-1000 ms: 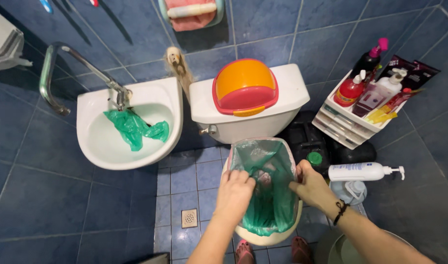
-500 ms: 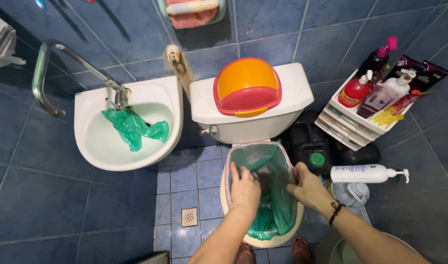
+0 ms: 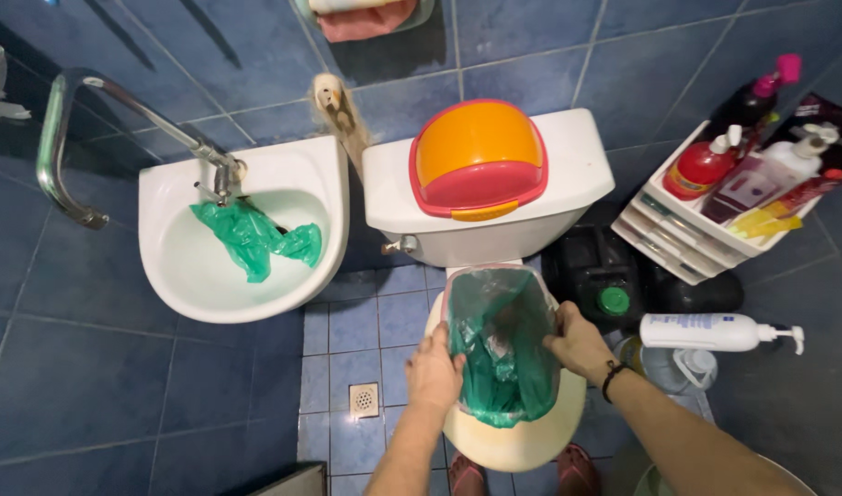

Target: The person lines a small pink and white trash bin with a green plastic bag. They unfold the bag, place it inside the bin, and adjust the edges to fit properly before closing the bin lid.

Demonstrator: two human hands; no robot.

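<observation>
A small bin (image 3: 494,273) lined with a green plastic bag (image 3: 499,363) stands on the closed cream toilet lid (image 3: 517,443). Some crumpled waste lies inside the bag. My left hand (image 3: 433,369) grips the bag's left edge from outside. My right hand (image 3: 579,343), with a dark band on its wrist, pinches the right edge. The bag's sides are drawn in between both hands. An orange and pink dome-shaped bin lid (image 3: 477,156) rests on the white toilet tank (image 3: 582,170).
A white sink (image 3: 177,280) on the left holds a second crumpled green bag (image 3: 255,239) under the tap. To the right are a black jug with a green cap (image 3: 604,276), a white pump bottle (image 3: 710,332) and a drawer rack (image 3: 678,248) of bottles. A floor drain (image 3: 364,399) sits nearby.
My left hand has come out of the bag and now holds its left edge. My right hand stays on the right edge. The view has shifted slightly.
</observation>
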